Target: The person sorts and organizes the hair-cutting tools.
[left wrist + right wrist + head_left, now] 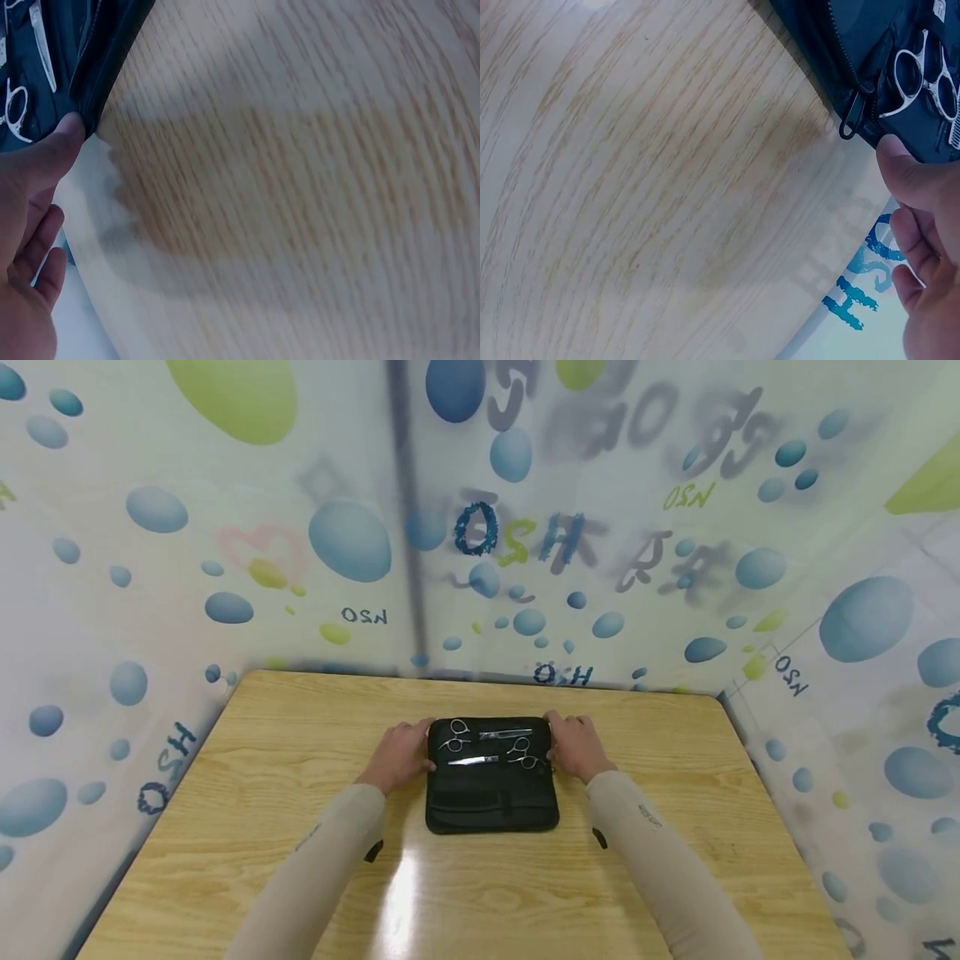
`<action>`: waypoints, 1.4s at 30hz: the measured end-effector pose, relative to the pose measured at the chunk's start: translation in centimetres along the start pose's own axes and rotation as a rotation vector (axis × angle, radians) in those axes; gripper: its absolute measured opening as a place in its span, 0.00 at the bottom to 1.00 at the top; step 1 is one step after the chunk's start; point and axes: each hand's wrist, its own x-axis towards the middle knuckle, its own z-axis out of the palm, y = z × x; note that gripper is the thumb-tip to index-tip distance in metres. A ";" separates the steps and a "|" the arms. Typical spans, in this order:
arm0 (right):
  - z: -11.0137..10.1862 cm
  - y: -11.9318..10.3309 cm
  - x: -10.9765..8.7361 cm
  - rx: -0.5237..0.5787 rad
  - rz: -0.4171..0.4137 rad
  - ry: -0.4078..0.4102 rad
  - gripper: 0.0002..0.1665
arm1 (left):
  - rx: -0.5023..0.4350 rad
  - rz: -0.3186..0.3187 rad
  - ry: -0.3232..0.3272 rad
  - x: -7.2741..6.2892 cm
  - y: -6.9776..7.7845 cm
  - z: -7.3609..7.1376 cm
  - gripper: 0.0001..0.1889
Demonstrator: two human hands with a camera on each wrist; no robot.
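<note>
A black zippered scissors case (457, 821) lies spread flat above the table in the head view. Two pairs of silver scissors are tucked into it: the upper scissors (506, 734) have their finger loops at the left, the lower scissors (472, 761) at the right. My left hand (401, 753) grips the case's left edge, its thumb (69, 129) on the near face by a corner. On the opposite side my right hand (577, 745) holds the right edge, thumb beside a zipper pull (850, 116). The fingers behind the case are partly hidden.
The wooden table (300, 718) extends on every side of the case, with a light glare near its front. Walls printed with blue and green drops (349, 541) stand behind and at both sides of the table.
</note>
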 end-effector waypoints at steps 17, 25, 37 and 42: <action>0.2 0.2 -0.8 -0.013 -0.014 0.131 0.27 | 0.090 0.096 0.226 -0.5 0.2 -0.1 0.23; -0.3 0.5 -1.6 0.020 -0.068 0.185 0.18 | 0.090 0.182 0.335 -0.9 0.1 -0.5 0.15; -0.5 0.6 -2.6 0.029 -0.110 0.194 0.12 | 0.072 0.281 0.328 -2.0 0.0 -1.2 0.06; -0.4 0.6 -3.1 0.042 -0.144 0.180 0.09 | 0.088 0.316 0.306 -2.7 0.0 -1.5 0.06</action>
